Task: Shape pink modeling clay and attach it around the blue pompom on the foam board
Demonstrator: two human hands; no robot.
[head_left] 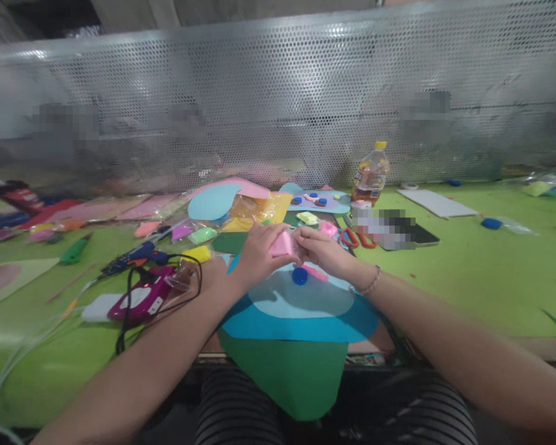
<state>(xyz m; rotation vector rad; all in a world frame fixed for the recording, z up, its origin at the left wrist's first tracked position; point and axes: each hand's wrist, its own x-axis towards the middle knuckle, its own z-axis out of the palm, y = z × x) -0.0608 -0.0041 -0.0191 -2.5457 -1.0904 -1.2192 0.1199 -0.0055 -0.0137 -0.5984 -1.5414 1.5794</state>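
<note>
We hold a small pink block [282, 244] between both hands, just above the far edge of the blue sheet [306, 326] that lies in front of us. Our left hand [256, 252] curls round the block's left end, fingers closed on it. Our right hand [322, 249] pinches the right end with thumb and fingertips, where a clear glossy film seems to bunch, though blur keeps us from being sure.

We judge the block light and soft, like modelling clay or foam. It would dent under a hard squeeze, and a film wrap would be slippery. The broad flat faces look the better place to grip, with any film taken at its loose edge.

The blue sheet is matte, thin and round-edged. A paler blue oval [301, 300] lies on it, and a small dark blue disc [299, 275] sits at the oval's far rim, right beneath the hands. A green sheet [287, 380] pokes out from under the blue sheet's near edge. Left of the blue sheet lie a blue glue gun [134, 254] and a glossy magenta device [141, 301] with a black cord looped around it. Beyond the blue sheet to the right lie red-handled scissors [354, 238], and farther off stands a clear plastic bottle [370, 174] with a yellow cap.
</note>
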